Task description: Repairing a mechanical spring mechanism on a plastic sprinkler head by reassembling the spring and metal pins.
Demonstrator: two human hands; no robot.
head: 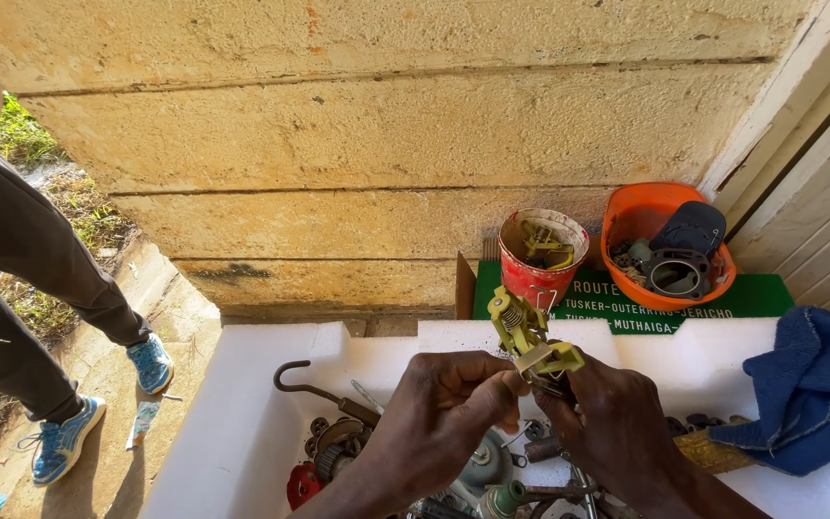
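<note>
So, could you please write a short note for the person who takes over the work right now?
Left hand: pinches the yellow-green metal mechanism from the left.
Right hand: grips it from below.
The mechanism is held up over the white foam tray; loose parts and a hook lie in the tray.
Behind: red tin with similar yellow pieces, orange bowl with dark parts. Blue cloth at right.
Done: mechanism picked up. Left: cannot tell; it is not yet set down.

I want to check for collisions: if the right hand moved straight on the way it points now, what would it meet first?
The right hand points up and away, holding the yellow-green metal part. Probably the red pot comes first, then the wall; depth is unclear.
</note>
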